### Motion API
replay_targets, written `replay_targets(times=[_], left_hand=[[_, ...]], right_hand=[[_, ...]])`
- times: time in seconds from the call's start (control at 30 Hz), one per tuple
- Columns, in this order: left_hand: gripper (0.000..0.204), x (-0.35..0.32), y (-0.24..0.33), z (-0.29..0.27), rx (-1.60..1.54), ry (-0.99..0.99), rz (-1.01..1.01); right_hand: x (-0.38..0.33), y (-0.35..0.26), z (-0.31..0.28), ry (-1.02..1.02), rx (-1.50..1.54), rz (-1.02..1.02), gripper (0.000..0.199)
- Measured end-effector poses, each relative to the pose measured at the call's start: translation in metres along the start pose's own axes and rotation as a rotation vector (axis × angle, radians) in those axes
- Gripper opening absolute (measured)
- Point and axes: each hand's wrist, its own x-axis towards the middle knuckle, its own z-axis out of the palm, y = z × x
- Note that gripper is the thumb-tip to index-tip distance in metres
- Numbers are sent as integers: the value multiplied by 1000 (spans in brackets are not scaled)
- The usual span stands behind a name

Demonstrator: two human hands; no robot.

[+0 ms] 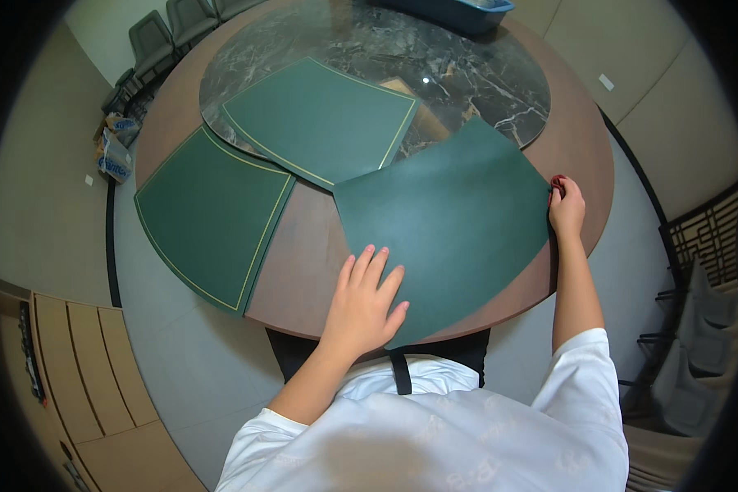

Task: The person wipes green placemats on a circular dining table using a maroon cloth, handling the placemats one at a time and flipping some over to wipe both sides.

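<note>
Head view: the plain green mat [447, 221] is laid on the round brown table [582, 156], overhanging its near edge; the left hand [365, 307] is pressed flat, fingers spread, on its near corner; the right hand [566, 205] is pinched on its far right corner. A slide off the rim is judged possible if the left hand's pressure is eased, the overhang being unsupported.

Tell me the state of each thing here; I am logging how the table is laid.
Plain green mat: flat, unlined side up, under both hands.
Left hand: open, palm pressing the mat.
Right hand: pinching the mat's right corner.
Two gold-lined mats: flat, lined side up, untouched.
Marble turntable: partly covered.
Blue bin: open.
</note>
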Motion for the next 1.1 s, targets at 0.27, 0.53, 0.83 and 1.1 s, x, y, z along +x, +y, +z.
replay_targets(times=[0.27, 0.53, 0.83, 1.1], left_hand=[[49, -2, -2, 5, -55, 49, -40], [55, -3, -22, 7, -496, 236, -237], [35, -7, -48, 11, -1209, 448, -367], [36, -53, -25, -19, -857, 536, -330]], right_hand=[[-25, -17, -9, -81, 142, -20, 19], [-160, -165, -76, -262, 360, -404, 20], [-269, -296, -90, -437, 785, -735, 19], [-228, -250, -110, -1091, 1582, 297, 22]])
